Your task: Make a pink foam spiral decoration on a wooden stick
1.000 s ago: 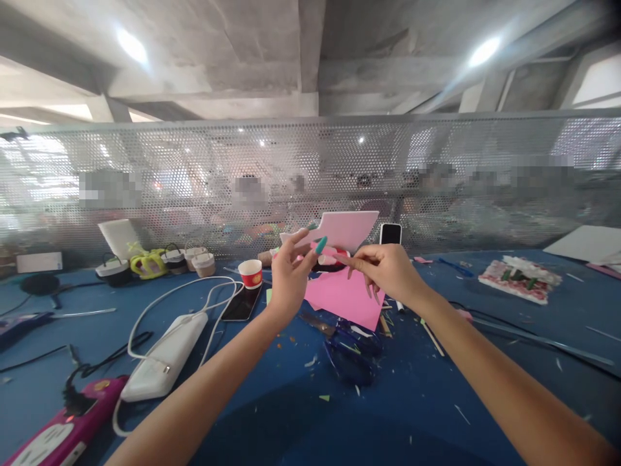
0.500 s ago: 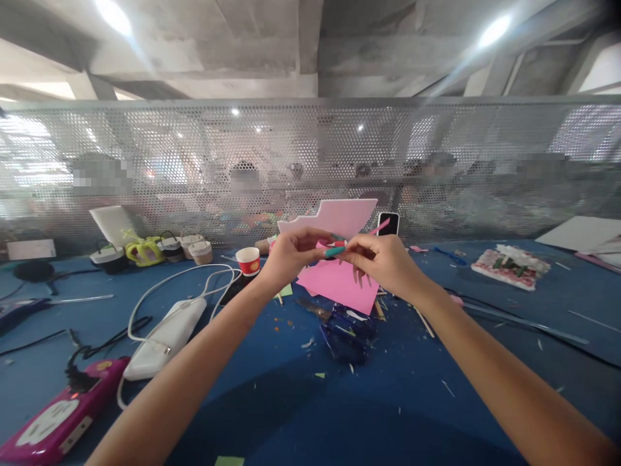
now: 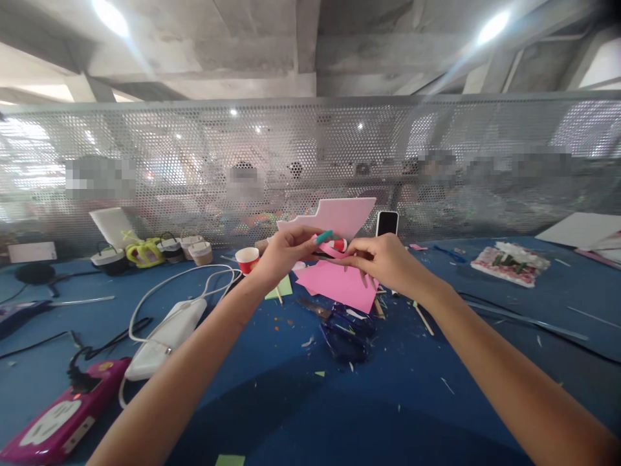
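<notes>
Above the middle of the desk, my left hand (image 3: 294, 248) pinches a narrow pink paper strip (image 3: 326, 247) between thumb and fingertips. A teal tip, seemingly a long thumbnail, sticks out there. The fingers of my right hand (image 3: 378, 254) are closed on the strip's other end. Behind the fingers shows part of a small red cup (image 3: 339, 244). Beneath both hands lies a larger pink paper sheet (image 3: 347, 289). Dark blue-handled scissors (image 3: 347, 333) rest in front of it, nearer to me.
To the left stand a red-and-white paper cup (image 3: 248, 259), a white power bank (image 3: 169, 343) with cable, and a magenta power strip (image 3: 61, 411). A pale foam board (image 3: 334, 217) and a phone (image 3: 387, 224) are behind; a flower-like craft piece (image 3: 509, 264) sits right.
My left thumb has turned up and away, so its teal tip is higher and left. The pink strip is now stretched between the hands, and the strip end beside the phone no longer shows.
</notes>
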Motion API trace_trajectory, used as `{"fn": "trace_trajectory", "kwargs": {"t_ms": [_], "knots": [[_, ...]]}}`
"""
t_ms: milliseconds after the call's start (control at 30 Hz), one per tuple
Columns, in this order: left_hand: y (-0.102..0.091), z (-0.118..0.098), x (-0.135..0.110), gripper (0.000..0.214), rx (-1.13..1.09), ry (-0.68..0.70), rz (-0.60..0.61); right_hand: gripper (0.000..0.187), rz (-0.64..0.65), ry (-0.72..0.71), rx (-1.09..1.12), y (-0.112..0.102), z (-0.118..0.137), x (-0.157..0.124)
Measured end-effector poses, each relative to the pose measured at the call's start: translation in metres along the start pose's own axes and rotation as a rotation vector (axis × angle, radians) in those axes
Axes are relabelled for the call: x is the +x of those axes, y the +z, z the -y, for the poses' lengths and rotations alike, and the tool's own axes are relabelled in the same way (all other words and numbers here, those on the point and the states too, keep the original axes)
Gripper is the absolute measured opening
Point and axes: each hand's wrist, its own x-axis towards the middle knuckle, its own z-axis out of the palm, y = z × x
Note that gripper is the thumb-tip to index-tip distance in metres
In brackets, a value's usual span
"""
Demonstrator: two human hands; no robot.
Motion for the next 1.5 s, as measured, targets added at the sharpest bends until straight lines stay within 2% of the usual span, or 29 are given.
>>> {"fn": "trace_trajectory", "kwargs": {"t_ms": [167, 267, 433, 533, 700, 867, 1033, 1233, 1367, 1500], "knots": [[0.011, 0.024, 0.003, 0.035, 0.237, 0.137, -0.058, 0.032, 0.053, 0.026, -0.074, -0.002, -0.001, 0.000], [0.019, 0.029, 0.000, 0.040, 0.322, 0.173, -0.048, 0.030, 0.100, 0.014, -0.173, 0.000, -0.007, 0.002], [0.028, 0.027, -0.007, 0.038, 0.186, 0.088, 0.008, 0.023, 0.090, 0.023, -0.280, 0.001, -0.014, 0.005], [0.031, 0.030, -0.009, 0.033, 0.130, 0.054, -0.007, 0.015, 0.096, 0.025, -0.279, -0.002, -0.016, 0.005], [0.038, 0.041, -0.010, 0.024, 0.164, 0.027, -0.069, 0.012, 0.078, 0.038, -0.290, -0.005, -0.022, 0.004], [0.039, 0.044, -0.010, 0.028, 0.135, 0.073, -0.101, 0.014, 0.069, 0.062, -0.320, -0.004, -0.026, 0.005], [0.030, 0.038, -0.005, 0.030, 0.047, 0.126, -0.124, 0.022, 0.030, 0.101, -0.336, -0.010, -0.028, 0.005], [0.022, 0.031, -0.001, 0.031, 0.026, 0.136, -0.020, 0.025, 0.090, 0.106, -0.123, -0.013, -0.022, 0.000], [0.024, 0.022, -0.002, 0.029, -0.010, 0.143, 0.098, 0.025, 0.087, 0.066, -0.118, -0.013, -0.017, -0.001], [0.020, 0.015, -0.002, 0.021, -0.005, 0.094, 0.166, 0.029, 0.096, 0.061, -0.119, -0.014, -0.018, 0.001]]}}
